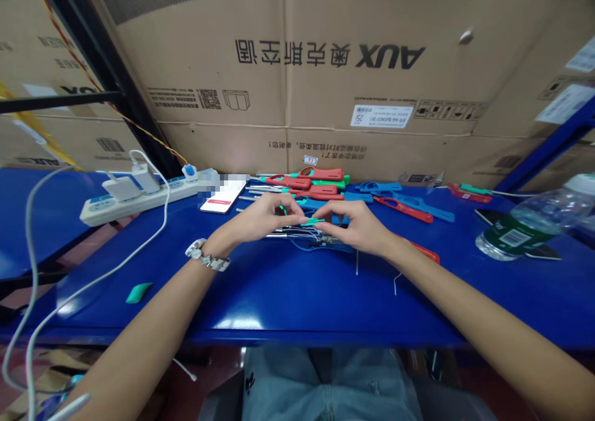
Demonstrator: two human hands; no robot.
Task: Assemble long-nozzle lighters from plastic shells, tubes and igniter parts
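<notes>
Head view, green piece (pixel 312 221), between both grips (pixel 264 216) (pixel 357 224)

I sit at what looks like a small workshop or assembly corner. My blue bench (pixel 274 291) backs onto a big cardboard panel (pixel 320 12) with upside-down AUX printing. A power strip (pixel 175 189) with chargers plugged in lies to the left, a blue metal bar (pixel 542 149) slants up on the right, and many alike bright-handled lighters (pixel 321 193) lie together near my fingers (pixel 337 208).
</notes>
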